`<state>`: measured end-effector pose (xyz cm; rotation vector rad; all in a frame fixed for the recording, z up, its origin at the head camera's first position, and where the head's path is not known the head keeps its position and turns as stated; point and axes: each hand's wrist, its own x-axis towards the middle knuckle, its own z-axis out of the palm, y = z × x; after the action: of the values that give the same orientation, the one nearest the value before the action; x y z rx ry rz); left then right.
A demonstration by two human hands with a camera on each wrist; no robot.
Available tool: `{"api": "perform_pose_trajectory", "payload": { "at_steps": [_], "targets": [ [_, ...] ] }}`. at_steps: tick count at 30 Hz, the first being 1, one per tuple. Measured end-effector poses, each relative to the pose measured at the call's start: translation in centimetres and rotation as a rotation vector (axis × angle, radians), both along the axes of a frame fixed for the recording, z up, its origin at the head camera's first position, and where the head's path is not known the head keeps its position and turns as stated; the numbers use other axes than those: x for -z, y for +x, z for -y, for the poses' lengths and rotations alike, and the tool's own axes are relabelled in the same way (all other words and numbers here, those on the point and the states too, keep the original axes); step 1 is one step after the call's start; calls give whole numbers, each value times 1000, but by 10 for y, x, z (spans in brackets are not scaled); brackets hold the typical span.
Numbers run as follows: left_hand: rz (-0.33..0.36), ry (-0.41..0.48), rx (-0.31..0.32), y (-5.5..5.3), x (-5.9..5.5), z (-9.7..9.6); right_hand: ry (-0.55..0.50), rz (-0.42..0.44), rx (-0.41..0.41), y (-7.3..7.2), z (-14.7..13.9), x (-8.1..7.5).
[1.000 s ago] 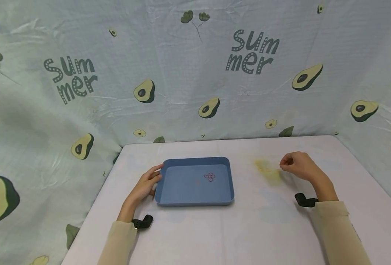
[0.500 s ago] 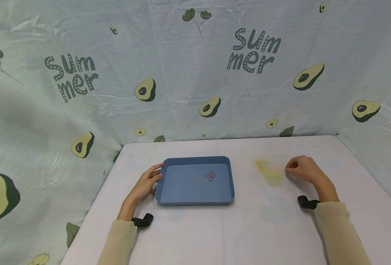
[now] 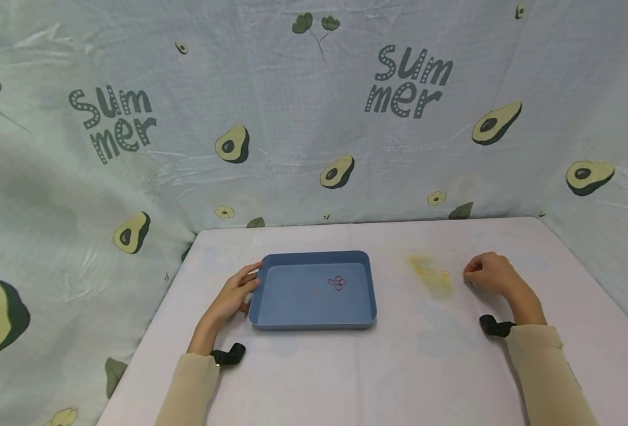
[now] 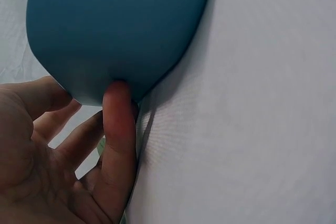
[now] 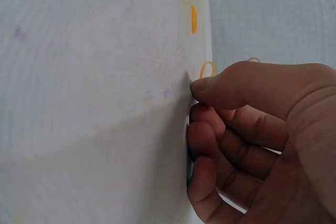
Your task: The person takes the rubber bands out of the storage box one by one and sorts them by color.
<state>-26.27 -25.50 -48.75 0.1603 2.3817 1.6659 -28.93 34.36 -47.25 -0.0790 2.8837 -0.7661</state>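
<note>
On the left, my left hand [image 3: 234,293] rests its fingertips against the left side of a shallow blue tray [image 3: 314,326]. The left wrist view shows the thumb [image 4: 118,114] pressing the outer wall of the tray. Thin red rubber bands [image 3: 337,283] lie clustered inside it. At right, my right hand [image 3: 492,275] is low on the cloth, thumb and forefinger together. A small orange rubber band [image 5: 208,70] stands up at its thumb tip, seemingly pinched; the contact is partly hidden. More orange rubber bands [image 3: 445,273] lie in a row left of that hand.
A pale cloth [image 3: 314,378] covers the table, with a faint yellow patch [image 3: 436,287] under the row. Behind it hangs a curtain [image 3: 282,106] printed with avocados. A faint tan mark [image 3: 318,291] shows in the tray, too small to identify.
My right hand has moved right and slightly down toward the cloth, uncovering more of the orange row. My left hand and the tray have stayed in place.
</note>
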Motion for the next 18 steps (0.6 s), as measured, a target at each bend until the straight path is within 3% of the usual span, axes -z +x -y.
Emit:
{"api": "perform_pose_trajectory", "payload": {
  "at_steps": [8,18],
  "targets": [
    [2,-5,-9,-1,2,-1,-9,44,47,-1,1,-2],
    [1,9,-6,-3,3,-1,-7,51,47,-3,0,-4]
  ]
}}
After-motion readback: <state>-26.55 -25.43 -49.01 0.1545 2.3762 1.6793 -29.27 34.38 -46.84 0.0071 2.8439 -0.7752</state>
